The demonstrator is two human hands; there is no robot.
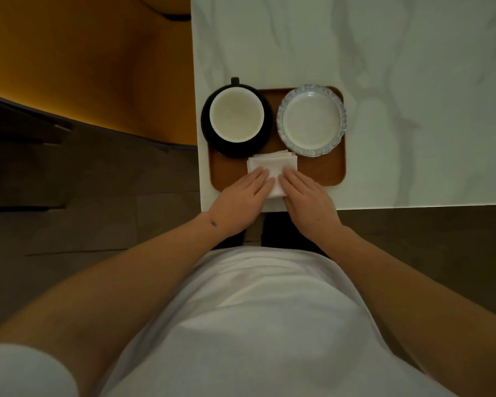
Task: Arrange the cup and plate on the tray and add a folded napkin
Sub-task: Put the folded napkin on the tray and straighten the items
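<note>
I stand at the corner of a white marble-patterned table (384,53), with a dark floor (98,181) and an orange wall (83,53) to my left. On the table sits a brown wooden tray with rounded corners (321,170). At its far left is a black cup with a white inside (236,116), its handle pointing away from me; beside it, far right, a white plate with a scalloped blue-patterned rim (311,120). Nothing blocks my reach. A folded white napkin (271,166) lies at the tray's near edge. My left hand (238,200) and right hand (309,202) rest flat on it, fingers straight, pressing rather than gripping.
</note>
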